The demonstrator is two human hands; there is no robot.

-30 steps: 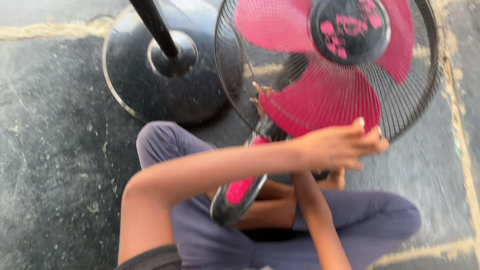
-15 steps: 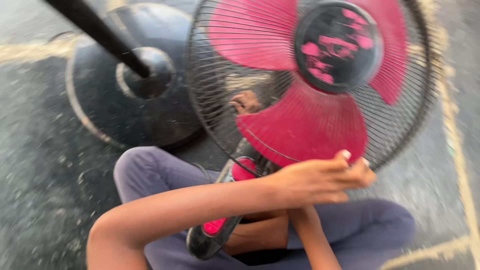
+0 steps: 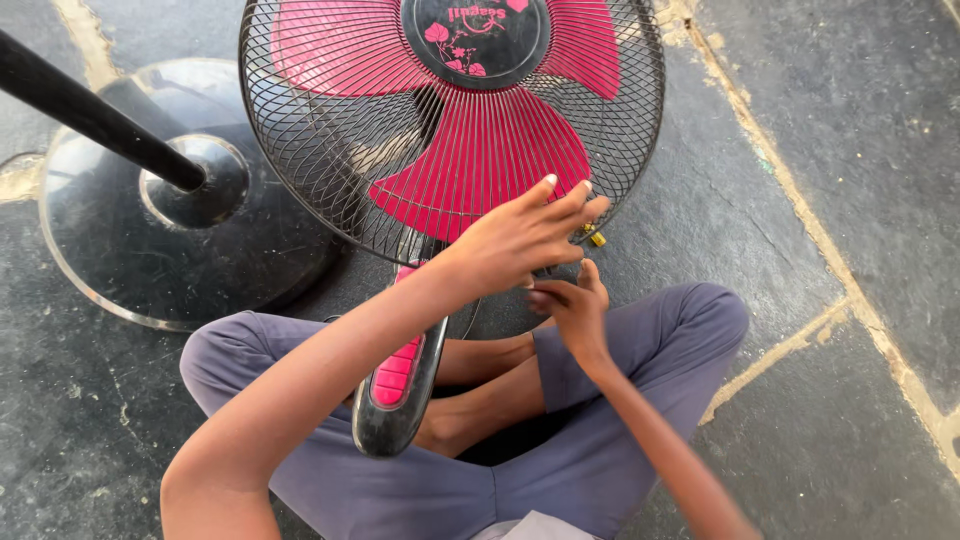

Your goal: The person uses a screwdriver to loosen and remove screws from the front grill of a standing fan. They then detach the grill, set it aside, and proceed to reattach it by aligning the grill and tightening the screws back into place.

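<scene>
**Inspector A:** Start nearest the camera. What sits in the lap?

**Inspector B:** The control stalk point(image 3: 400, 370), black with pink buttons, lies between the crossed legs at lower centre. Its long axis runs up the frame toward the grille point(image 3: 300, 150).

**A:** The hands?

**B:** Both meet at the lower right rim of the grille. The left hand point(image 3: 515, 240) crosses from lower left and lies over the wire edge, fingers point(image 3: 560, 205) extended close together, pressed on the rim, not closed round anything I can see. The right hand point(image 3: 570, 305) sits just beneath it, fingers curled inward; what they pinch, if anything, is hidden.

**A:** And the small yellow piece?

**B:** A clip point(image 3: 596, 238) on the rim, just right of the left fingertips and just above the right hand. The two hands are about equally near.

**A:** Farther out?

**B:** Pink blades point(image 3: 480, 160) behind the wire, then the round base point(image 3: 90, 270) and its dark pole point(image 3: 90, 115) at upper left, all on the stone floor point(image 3: 850, 150).
</scene>
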